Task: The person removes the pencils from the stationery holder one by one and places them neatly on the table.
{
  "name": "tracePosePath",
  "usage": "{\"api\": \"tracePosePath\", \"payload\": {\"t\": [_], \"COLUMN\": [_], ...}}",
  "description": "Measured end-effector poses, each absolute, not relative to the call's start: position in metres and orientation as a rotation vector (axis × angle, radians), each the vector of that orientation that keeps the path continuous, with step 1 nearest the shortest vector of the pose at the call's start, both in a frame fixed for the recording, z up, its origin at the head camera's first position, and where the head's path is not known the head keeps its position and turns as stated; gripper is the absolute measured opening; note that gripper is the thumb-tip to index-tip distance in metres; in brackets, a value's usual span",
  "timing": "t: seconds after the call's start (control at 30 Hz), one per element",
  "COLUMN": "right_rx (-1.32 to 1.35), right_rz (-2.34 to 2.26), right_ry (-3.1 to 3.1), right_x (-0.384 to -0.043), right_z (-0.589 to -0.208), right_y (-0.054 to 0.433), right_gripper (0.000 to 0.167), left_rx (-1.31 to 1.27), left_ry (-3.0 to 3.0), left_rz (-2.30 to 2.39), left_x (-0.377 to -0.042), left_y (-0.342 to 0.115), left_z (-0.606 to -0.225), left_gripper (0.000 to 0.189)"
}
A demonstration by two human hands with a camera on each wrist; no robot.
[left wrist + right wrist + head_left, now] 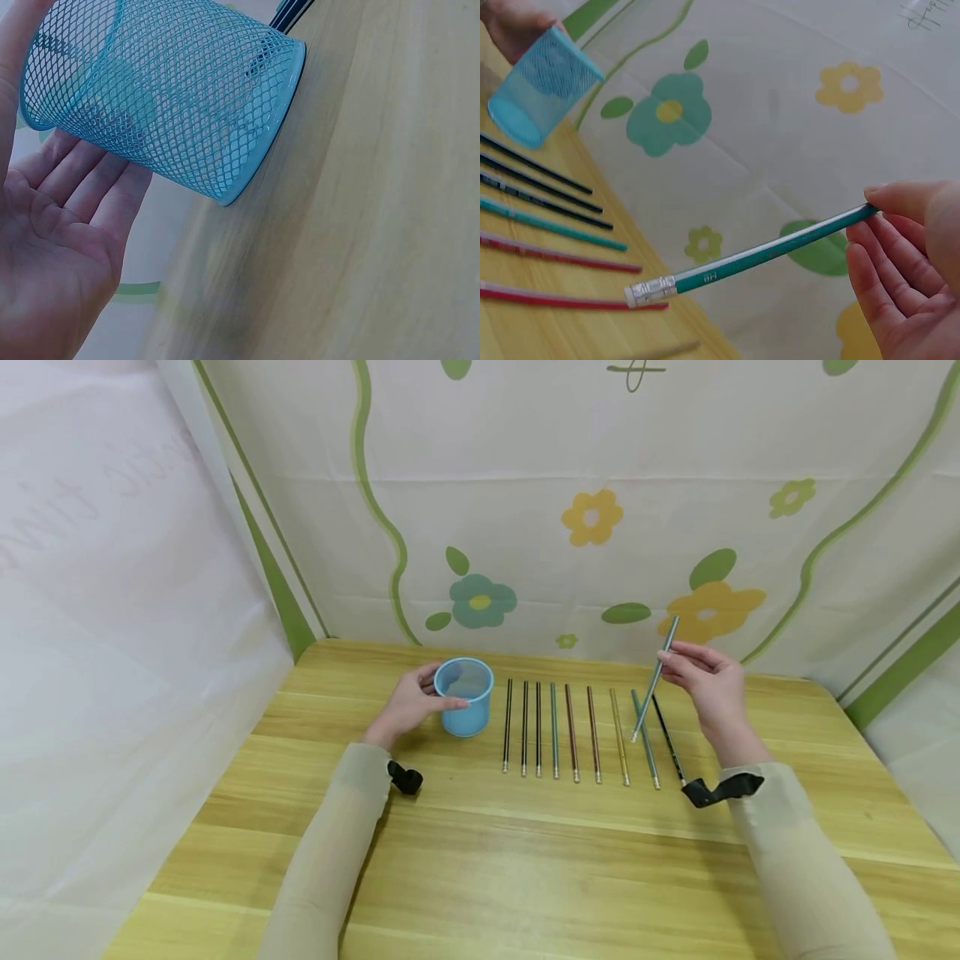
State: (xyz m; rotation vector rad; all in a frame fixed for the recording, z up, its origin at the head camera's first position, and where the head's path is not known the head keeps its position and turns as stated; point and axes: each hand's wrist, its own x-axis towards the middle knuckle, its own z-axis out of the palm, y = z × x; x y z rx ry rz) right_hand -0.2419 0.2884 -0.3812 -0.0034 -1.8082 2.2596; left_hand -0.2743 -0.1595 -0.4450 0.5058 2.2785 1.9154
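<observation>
My left hand (411, 700) holds a light-blue mesh pencil cup (467, 720), its thumb across the near side and its fingers behind. Nothing shows inside the cup. Over at the right, my right hand (712, 689) pinches a green pencil (772, 249) near its upper end, between thumb and fingertips. The pencil slants with its white eraser and silver ferrule pointing down, above the table. Below and beside it lie a teal pencil (650, 752) and a black pencil (666, 735).
Between the cup and the right hand, several more pencils lie side by side: black (524, 727), green (555, 735), red (573, 735) and yellow (620, 739). The wooden table (510, 877) meets a flower-printed cloth (525, 460) behind. Black straps (723, 788) circle both wrists.
</observation>
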Motion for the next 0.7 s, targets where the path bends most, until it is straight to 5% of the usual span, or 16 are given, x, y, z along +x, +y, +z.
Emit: {"api": "tracePosePath", "payload": {"t": [0.7], "right_rx": [-0.302], "right_rz": [2.137], "right_ry": [-2.024], "right_x": [-0.227], "right_z": [-0.400], "right_y": [0.370], "right_gripper": [0.040], "left_rx": [0.493], "left_ry": [2.235], "left_rz": [1.914], "left_x": [-0.257], "left_y": [-0.156], "left_z": [-0.418], "left_gripper": [0.072]}}
